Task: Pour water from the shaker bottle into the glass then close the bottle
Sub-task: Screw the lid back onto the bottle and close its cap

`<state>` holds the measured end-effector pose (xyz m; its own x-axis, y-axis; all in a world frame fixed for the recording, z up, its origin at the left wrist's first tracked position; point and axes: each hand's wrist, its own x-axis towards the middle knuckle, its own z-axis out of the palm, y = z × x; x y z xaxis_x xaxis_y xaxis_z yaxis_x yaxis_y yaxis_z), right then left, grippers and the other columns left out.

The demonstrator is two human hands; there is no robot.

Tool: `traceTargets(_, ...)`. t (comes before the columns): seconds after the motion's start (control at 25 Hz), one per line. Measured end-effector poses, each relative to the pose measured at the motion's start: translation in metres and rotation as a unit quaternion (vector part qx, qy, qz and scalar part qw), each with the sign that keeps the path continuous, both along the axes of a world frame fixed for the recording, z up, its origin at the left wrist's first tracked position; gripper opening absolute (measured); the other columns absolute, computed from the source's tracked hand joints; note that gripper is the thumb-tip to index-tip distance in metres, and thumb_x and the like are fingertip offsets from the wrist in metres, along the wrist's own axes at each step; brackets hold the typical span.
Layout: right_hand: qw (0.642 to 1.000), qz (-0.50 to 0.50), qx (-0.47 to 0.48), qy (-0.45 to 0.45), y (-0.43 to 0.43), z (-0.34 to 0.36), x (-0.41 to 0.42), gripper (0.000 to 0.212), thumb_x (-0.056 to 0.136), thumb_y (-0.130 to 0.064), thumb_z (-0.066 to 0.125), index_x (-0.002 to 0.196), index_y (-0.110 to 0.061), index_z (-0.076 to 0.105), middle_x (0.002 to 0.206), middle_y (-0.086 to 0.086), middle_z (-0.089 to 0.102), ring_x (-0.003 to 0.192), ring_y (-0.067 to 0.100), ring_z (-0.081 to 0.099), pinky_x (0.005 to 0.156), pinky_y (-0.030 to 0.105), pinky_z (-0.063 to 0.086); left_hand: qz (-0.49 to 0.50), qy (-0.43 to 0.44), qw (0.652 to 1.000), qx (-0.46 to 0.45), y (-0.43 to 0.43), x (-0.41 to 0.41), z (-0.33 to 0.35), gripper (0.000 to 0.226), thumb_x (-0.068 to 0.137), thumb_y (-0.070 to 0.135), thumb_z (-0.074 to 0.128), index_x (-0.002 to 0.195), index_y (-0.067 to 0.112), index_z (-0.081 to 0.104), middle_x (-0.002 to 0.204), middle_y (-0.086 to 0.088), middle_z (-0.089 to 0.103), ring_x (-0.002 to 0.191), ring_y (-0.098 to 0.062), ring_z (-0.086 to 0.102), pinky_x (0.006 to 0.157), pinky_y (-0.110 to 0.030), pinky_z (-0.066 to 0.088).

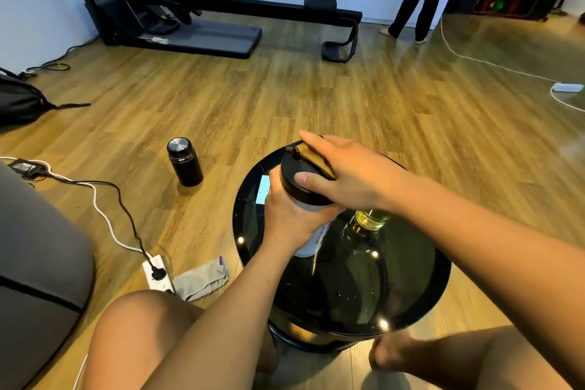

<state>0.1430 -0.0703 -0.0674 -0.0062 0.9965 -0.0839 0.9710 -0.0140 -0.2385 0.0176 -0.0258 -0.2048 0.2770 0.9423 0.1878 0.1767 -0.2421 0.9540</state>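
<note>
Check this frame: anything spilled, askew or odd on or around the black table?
Small droplets speckle the black table near its front, possibly spilled water. The left hand holds the shaker bottle upright; the right hand rests on its lid. A cloth pouch lies on the floor.

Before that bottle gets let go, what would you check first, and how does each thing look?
1. Left hand steadying the shaker bottle: ok, wrapped around its body.
2. Right hand on the black lid: ok, resting on top.
3. Lid fully sealed: cannot tell.
4. Bottle upright over the round black table: ok.
5. Glass filled: cannot tell, mostly hidden under the right arm.
</note>
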Motion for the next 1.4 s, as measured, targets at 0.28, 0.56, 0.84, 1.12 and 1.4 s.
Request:
traceTargets(0.28, 0.987, -0.108, 0.022, -0.116, -0.018, 0.01, -0.015, 0.092, 0.072, -0.09, 0.025, 0.125, -0.018, 0.045, 0.092, 0.005, 0.052, 0.081, 0.026, 0.054, 0.073, 0.04, 0.046, -0.006, 0.0, 1.0, 0.003, 0.001, 0.0, -0.001, 0.083, 0.054, 0.037, 0.101, 0.11, 0.051, 0.041, 0.106, 0.018, 0.066, 0.098, 0.014, 0.061, 0.069, -0.002, 0.046)
traceTargets(0.56, 0.999, -0.034, 0.013, -0.012, 0.001, 0.02, -0.003, 0.076, 0.08, -0.068, 0.06, 0.143, -0.029, 0.043, 0.132, 0.004, 0.056, 0.119, 0.024, 0.053, 0.096, 0.038, 0.046, -0.011, 0.005, 1.0, -0.001, 0.002, -0.001, 0.0, 0.094, 0.05, 0.045, 0.102, 0.123, 0.033, 0.045, 0.111, 0.014, 0.067, 0.101, 0.008, 0.064, 0.074, -0.003, 0.047)
traceTargets(0.84, 0.97, -0.139, 0.137, -0.144, -0.009, -0.002, -0.025, 0.074, 0.088, -0.076, 0.018, 0.093, -0.01, 0.054, 0.08, 0.007, 0.049, 0.063, 0.026, 0.045, 0.052, 0.034, 0.029, -0.011, 0.017, 1.0, -0.021, 0.001, -0.002, 0.002, 0.088, 0.047, 0.051, 0.1, 0.111, 0.05, 0.039, 0.108, 0.016, 0.065, 0.099, 0.015, 0.059, 0.068, -0.001, 0.045)
traceTargets(1.12, 0.983, -0.16, 0.075, -0.051, -0.003, 0.016, -0.021, 0.069, 0.08, -0.077, 0.05, 0.059, -0.012, 0.044, 0.064, 0.009, 0.048, 0.058, 0.023, 0.047, 0.045, 0.029, 0.03, 0.0, 0.026, 1.0, -0.01, 0.002, -0.001, -0.002, 0.09, 0.047, 0.05, 0.101, 0.104, 0.063, 0.033, 0.109, 0.021, 0.06, 0.102, 0.02, 0.055, 0.075, 0.002, 0.042)
traceTargets(1.4, 0.993, 0.054, 0.098, -0.026, 0.015, 0.026, 0.004, 0.074, 0.083, -0.073, 0.049, 0.145, -0.033, 0.04, 0.15, 0.003, 0.045, 0.137, 0.024, 0.041, 0.109, 0.046, 0.04, -0.004, 0.033, 0.999, -0.004, 0.001, -0.001, -0.001, 0.092, 0.047, 0.057, 0.096, 0.112, 0.053, 0.031, 0.11, 0.026, 0.054, 0.102, 0.031, 0.047, 0.076, 0.006, 0.036)
